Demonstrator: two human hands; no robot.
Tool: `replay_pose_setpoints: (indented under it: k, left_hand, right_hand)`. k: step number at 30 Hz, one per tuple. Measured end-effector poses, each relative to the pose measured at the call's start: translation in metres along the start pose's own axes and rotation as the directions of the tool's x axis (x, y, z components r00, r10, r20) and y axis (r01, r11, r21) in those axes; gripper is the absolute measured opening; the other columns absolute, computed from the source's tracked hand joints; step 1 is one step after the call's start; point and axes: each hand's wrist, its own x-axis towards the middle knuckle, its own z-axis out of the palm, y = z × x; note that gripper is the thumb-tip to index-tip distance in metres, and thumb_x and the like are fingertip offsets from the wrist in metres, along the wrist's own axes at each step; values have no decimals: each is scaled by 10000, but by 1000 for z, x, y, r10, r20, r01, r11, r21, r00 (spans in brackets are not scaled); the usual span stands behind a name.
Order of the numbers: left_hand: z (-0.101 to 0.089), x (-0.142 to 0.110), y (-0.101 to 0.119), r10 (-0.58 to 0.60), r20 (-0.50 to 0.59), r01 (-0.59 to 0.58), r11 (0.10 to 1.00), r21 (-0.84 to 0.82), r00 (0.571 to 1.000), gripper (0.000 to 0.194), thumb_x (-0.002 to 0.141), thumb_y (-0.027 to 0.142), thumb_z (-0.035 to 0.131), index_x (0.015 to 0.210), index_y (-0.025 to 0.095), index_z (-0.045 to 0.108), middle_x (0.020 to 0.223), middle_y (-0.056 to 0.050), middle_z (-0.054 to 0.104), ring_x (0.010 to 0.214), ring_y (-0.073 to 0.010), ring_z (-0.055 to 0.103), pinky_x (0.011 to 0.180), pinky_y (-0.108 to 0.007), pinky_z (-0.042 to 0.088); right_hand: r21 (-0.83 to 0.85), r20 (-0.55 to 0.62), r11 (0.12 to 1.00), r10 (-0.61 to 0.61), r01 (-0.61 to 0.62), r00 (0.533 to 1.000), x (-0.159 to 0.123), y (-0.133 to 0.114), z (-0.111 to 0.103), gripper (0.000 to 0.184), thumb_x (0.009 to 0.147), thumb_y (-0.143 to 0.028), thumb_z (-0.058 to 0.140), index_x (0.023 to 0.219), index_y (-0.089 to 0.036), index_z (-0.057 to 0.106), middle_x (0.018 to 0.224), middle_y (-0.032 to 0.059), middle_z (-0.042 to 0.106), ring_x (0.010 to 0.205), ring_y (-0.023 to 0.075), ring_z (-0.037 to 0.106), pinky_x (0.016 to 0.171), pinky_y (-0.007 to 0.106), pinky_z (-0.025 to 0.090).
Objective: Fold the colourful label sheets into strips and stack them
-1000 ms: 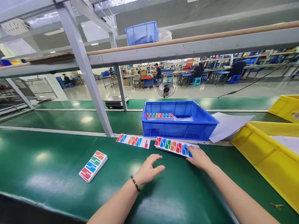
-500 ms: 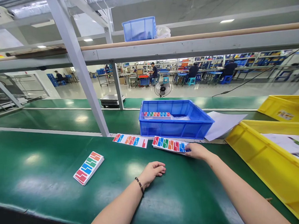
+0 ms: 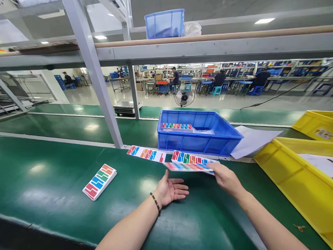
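Observation:
My right hand grips the right end of a printed card strip, blurred by motion and raised in front of a stack of similar strips. Palm up, my left hand lies open with fingers spread, just below the strip's left part and holding nothing. Left of the stack, a strip with gaps in its coloured pattern lies on the green belt. Farther left sits a neat pile of patterned cards, turned at an angle.
Behind the stack, a blue bin holds more strips. White paper lies beside it. A large yellow bin stands at the right, with another yellow bin behind. A slanted metal post rises at the belt's divider.
My right hand has lifted a card strip off the stack and drawn it toward me. My left hand has turned palm up and spread its fingers. The view has shifted slightly.

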Motion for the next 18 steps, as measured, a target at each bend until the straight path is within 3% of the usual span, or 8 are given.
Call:
replay_pose_setpoints:
  k: [2, 5, 7, 9, 11, 13, 15, 18]
  left_hand:
    - [0, -1, 1, -20, 96, 24, 999, -44, 995, 852, 717, 737, 273, 990, -12, 573, 858, -218, 662, 770, -277, 643, 717, -358, 434]
    - [4, -3, -4, -55, 172, 63, 997, -39, 983, 624, 751, 562, 487, 966, -13, 600, 872, -192, 675, 827, -253, 636, 802, -342, 415]
    - [9, -4, -10, -27, 160, 28, 1000, -1, 987, 416, 684, 366, 656, 930, 32, 624, 857, -148, 687, 792, -221, 640, 816, -337, 416]
    - [13, -4, -15, 76, 84, -81, 996, 50, 994, 351, 585, 280, 743, 839, 59, 645, 786, -120, 694, 704, -199, 641, 782, -337, 433]
    - [17, -3, -19, 200, -31, -196, 975, 109, 979, 350, 522, 307, 781, 741, 69, 647, 707, -108, 688, 640, -193, 633, 737, -340, 447]
    - [19, -2, -21, 284, -126, -261, 950, 169, 951, 372, 489, 355, 792, 685, 80, 635, 663, -95, 678, 613, -192, 627, 703, -341, 454]
    - [20, -2, -22, 328, -184, -287, 932, 219, 926, 389, 450, 380, 802, 642, 96, 616, 629, -71, 666, 586, -181, 615, 663, -328, 456]
    - [23, -2, -23, 353, -220, -290, 917, 275, 909, 407, 383, 378, 821, 566, 120, 566, 581, -30, 640, 544, -148, 587, 608, -293, 450]
  right_hand:
    - [54, -156, 977, -195, 206, 968, -12, -8, 4, 364, 849, -144, 322, 1048, -208, 621, 1097, 93, 641, 1088, 215, 542, 916, 393, 433]
    - [107, -323, 926, -311, 361, 894, -21, -23, 13, 338, 838, -156, 394, 1070, -272, 611, 1134, 69, 620, 1152, 240, 486, 927, 455, 419]
    - [206, -374, 931, -210, 301, 903, -21, -34, 20, 323, 828, -177, 425, 1067, -289, 611, 1165, 70, 597, 1171, 255, 464, 941, 486, 399]
    - [408, -399, 906, 63, 115, 915, -19, -45, 28, 304, 814, -241, 464, 1085, -259, 599, 1188, 96, 572, 1164, 274, 467, 940, 498, 394]
    - [707, -249, 692, 437, -147, 864, -15, -55, 34, 327, 805, -347, 479, 1084, -217, 589, 1125, 117, 601, 1071, 279, 541, 874, 478, 454]
    - [870, 32, 370, 615, -325, 788, -14, -64, 36, 379, 798, -462, 457, 972, -172, 629, 888, 114, 675, 835, 267, 642, 708, 431, 534]
    - [897, 246, 169, 575, -408, 780, -14, -71, 34, 404, 754, -521, 509, 822, -154, 665, 662, 79, 679, 627, 240, 654, 588, 387, 549]
    - [893, 396, 7, 459, -449, 795, -16, -77, 27, 354, 611, -482, 694, 770, -166, 698, 679, 60, 710, 655, 252, 667, 672, 389, 545]
